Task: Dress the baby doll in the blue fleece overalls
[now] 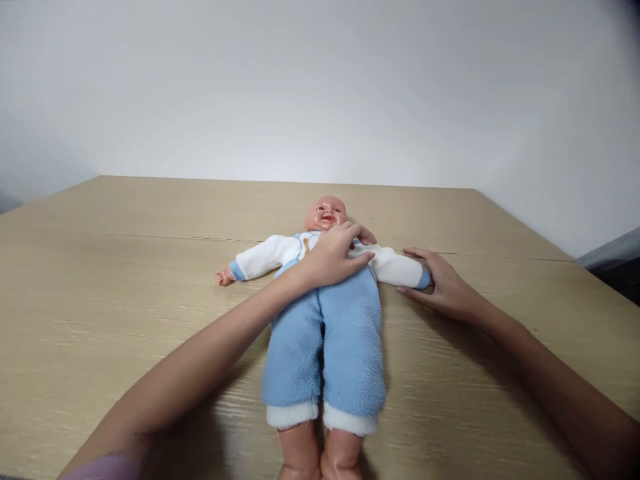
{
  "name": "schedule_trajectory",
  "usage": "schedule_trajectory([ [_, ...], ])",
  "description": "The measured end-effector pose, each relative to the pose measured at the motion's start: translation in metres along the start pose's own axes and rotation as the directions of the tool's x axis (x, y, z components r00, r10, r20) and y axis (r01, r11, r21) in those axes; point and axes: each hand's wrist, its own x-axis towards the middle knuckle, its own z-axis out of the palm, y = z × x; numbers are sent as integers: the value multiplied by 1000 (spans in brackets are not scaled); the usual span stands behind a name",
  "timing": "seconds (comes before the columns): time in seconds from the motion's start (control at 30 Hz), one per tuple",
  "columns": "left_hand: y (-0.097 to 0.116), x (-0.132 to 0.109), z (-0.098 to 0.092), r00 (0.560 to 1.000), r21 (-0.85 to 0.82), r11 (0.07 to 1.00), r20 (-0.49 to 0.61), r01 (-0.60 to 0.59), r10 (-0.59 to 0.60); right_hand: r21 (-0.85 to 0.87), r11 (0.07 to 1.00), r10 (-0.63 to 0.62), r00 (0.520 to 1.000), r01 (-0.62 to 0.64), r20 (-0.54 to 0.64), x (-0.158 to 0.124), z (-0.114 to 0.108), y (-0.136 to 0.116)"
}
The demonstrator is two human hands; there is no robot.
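Note:
A baby doll lies on its back with its bald head away from me and its arms spread. It wears a white top and fuzzy light blue overalls with white cuffs at the knees. My left hand rests over its chest, fingers bent round the upper body near the chin and thumb apart on the front. Around the end of the doll's white sleeve is my right hand. Its fingers and thumb are stretched out on either side of the blue cuff. The doll's hand there is hidden.
The doll lies on a light wooden table with a seam across it. A plain pale wall stands behind. Past the right edge of the table is a dark object, only partly in view.

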Motion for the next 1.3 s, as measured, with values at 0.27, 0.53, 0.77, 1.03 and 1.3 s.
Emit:
schedule_trajectory([
  [0.27,10,-1,-5,993,139,983,9,-119,119,278,948,180,981,-155,-67,0,-21,-15],
  [0.53,6,10,11,972,164,961,120,-222,204,730,678,303,937,-85,-173,2,4,-84],
  [0.77,3,9,15,981,16,981,36,-192,192,797,602,268,953,-52,-140,-2,26,-73],
  [1.03,-5,3,17,993,-182,982,-115,-52,31,286,957,-59,998,47,34,-10,56,-59],
  [1.3,-3,-4,7,945,-431,902,-286,21,-159,523,843,56,986,-129,154,-2,63,-106],
])
